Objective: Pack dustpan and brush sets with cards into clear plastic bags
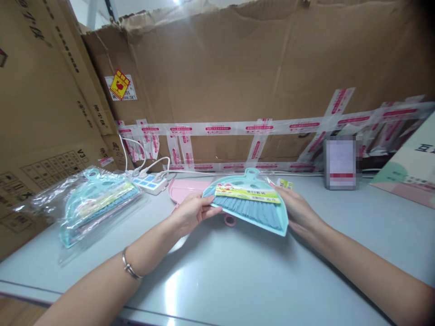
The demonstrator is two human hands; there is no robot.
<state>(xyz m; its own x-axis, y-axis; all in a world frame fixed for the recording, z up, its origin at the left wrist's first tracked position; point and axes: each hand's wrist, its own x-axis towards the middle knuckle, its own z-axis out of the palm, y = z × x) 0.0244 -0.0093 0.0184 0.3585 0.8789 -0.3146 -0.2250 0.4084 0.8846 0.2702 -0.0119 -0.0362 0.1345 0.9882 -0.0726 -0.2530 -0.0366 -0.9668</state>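
Note:
Both hands hold a small light-blue dustpan and brush set just above the grey table. My left hand pinches its left edge, thumb on top. On the right edge my right hand supports it, the fingers partly hidden behind the pan. A yellow and green label runs across the brush. Under the held set lies a pink dustpan, mostly covered.
A pile of bagged blue dustpan sets lies at the left. A white power strip with cables sits behind it. Taped cardboard walls close the back and left. A small box and a printed carton stand at the right.

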